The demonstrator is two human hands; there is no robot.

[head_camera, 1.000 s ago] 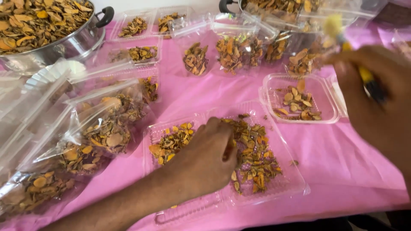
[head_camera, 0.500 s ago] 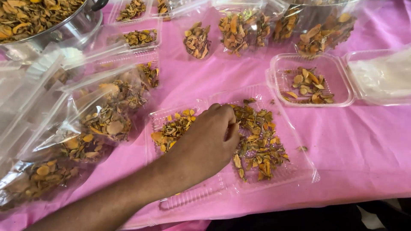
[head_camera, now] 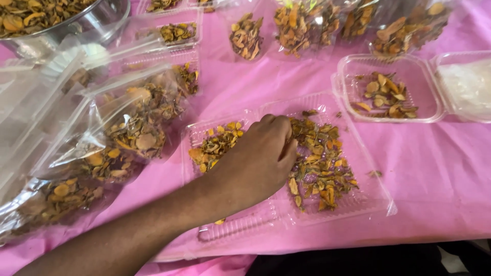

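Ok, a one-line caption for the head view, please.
Left hand reaching into dried orange-brown slices spread in an open clear clamshell tray on a pink tablecloth, filled clear bags alongside.

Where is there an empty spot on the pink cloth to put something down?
The pink cloth is bare at the right, between the open tray of dried slices and the table's near edge, below the small square tray. A narrower strip runs above the left hand, near the bags. The left side is crowded with filled bags.

Pink-covered table (head_camera: 434, 179), clear trays (head_camera: 358, 202), filled bags (head_camera: 102, 148), steel pot (head_camera: 97, 20)
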